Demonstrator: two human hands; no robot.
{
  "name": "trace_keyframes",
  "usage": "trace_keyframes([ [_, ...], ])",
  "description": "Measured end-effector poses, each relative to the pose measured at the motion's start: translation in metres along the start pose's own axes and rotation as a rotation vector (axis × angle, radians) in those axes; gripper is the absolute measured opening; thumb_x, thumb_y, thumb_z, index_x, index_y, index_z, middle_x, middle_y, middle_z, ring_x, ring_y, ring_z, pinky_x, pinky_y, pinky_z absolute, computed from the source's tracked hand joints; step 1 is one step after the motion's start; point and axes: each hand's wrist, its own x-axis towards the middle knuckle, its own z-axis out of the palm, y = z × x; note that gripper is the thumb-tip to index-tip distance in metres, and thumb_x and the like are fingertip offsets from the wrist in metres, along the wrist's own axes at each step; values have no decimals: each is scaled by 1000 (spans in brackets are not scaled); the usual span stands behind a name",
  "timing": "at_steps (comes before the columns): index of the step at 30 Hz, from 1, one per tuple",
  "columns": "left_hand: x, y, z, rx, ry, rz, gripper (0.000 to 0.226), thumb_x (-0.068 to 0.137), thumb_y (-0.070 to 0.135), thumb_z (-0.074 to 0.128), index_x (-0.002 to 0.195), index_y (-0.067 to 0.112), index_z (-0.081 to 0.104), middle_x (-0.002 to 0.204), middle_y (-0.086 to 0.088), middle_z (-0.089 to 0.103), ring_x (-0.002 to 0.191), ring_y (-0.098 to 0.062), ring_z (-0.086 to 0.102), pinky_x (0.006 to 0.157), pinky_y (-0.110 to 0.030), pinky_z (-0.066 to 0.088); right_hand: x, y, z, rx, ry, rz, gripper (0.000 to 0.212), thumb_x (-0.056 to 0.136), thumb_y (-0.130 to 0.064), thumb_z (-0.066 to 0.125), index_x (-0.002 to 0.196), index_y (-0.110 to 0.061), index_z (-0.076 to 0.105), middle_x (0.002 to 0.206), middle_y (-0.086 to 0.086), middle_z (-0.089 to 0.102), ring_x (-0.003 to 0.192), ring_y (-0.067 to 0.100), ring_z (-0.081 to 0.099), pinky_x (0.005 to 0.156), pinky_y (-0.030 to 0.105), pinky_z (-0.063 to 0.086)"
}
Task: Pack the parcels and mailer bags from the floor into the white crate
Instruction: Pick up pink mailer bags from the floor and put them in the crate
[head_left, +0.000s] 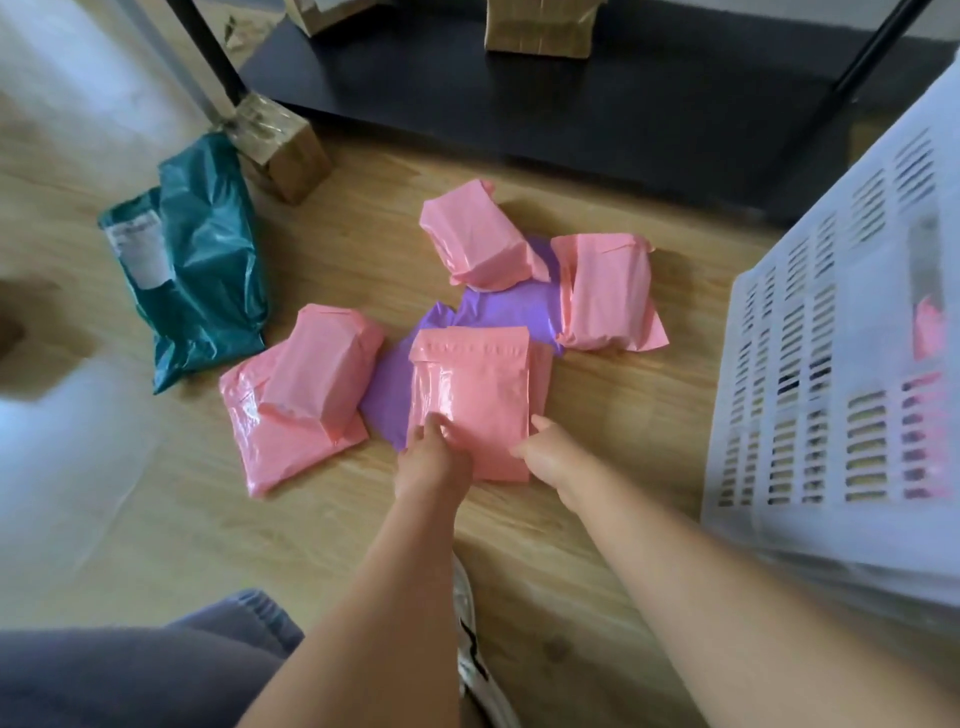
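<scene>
Both hands grip the near end of the pink mailer bag (470, 395) at the centre of the frame. The left hand (434, 460) curls its fingers over the lower edge, and the right hand (545, 454) pinches the lower right corner with the thumb on top. The bag lies on a purple mailer bag (392, 387), so lifting it straight up should leave that one undisturbed before carrying it to the white crate (841, 338) at the right edge.
</scene>
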Motion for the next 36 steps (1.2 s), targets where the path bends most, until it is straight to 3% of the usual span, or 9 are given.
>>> trace_keyframes([
  [6, -4, 3, 11, 38, -8, 43, 41, 84, 23, 54, 125, 20, 46, 125, -7, 54, 110, -36, 55, 91, -41, 46, 15, 7, 6, -114, 12, 1, 61, 92, -9, 52, 149, -14, 30, 148, 13, 40, 129, 31, 45, 109, 37, 36],
  [8, -5, 3, 11, 37, -9, 54, 44, 84, 21, 54, 128, 23, 47, 126, -7, 55, 112, -34, 54, 92, -38, 44, 20, 10, 5, -131, 102, -22, 25, 86, -10, 53, 109, -18, 57, 123, 11, 57, 105, 28, 56, 92, 34, 46],
  [9, -7, 5, 10, 29, -9, 61, 47, 85, 20, 53, 131, 26, 47, 127, -7, 55, 114, -34, 54, 93, -38, 44, 20, 11, 2, -128, 159, -48, 11, 83, -9, 53, 83, -19, 54, 105, 9, 58, 91, 25, 56, 79, 31, 45],
  [13, -13, 13, -1, -25, 21, 85, 47, 89, 21, 52, 135, 31, 50, 130, -9, 53, 119, -32, 52, 97, -37, 43, 10, 6, -12, -103, 321, -131, 30, 79, -2, 58, 57, -15, 42, 75, 6, 52, 67, 22, 49, 48, 22, 33],
  [18, -29, 45, -37, -301, 150, 59, 39, 89, 33, 59, 126, 20, 61, 127, -5, 62, 116, -23, 58, 93, -30, 42, -17, -9, -28, -90, 368, -328, 30, 79, -5, 64, 57, -21, 50, 65, -4, 51, 70, 21, 48, 64, 29, 37],
  [22, -53, 88, -78, -666, 193, 119, 24, 85, 43, 66, 85, 19, 67, 78, -1, 63, 78, -19, 59, 67, -29, 40, -50, -23, -45, -178, 499, -573, 20, 80, -5, 60, 76, -22, 71, 83, -1, 70, 81, 24, 63, 71, 29, 47],
  [24, -65, 107, -94, -788, 203, 129, 33, 79, 47, 71, 86, 15, 70, 72, -2, 62, 71, -18, 55, 68, -29, 44, -68, -25, -54, -311, 545, -684, 13, 79, -10, 64, 77, -20, 72, 88, 2, 69, 85, 26, 64, 71, 34, 51],
  [31, -104, 135, -119, -787, 240, 151, 14, 57, 16, 53, 64, 11, 64, 62, -8, 65, 66, -29, 68, 70, -45, 60, -143, -19, -74, -497, 572, -873, 15, 87, -32, 65, 94, -24, 75, 100, -3, 65, 96, 19, 58, 70, 29, 43],
  [36, -135, 149, -133, -897, 200, 209, 19, 69, -4, 49, 69, 9, 63, 65, -7, 60, 62, -21, 52, 59, -31, 46, -177, -18, -104, -302, 577, -865, 26, 93, -41, 56, 107, -24, 71, 114, -2, 65, 101, 18, 63, 85, 38, 52],
])
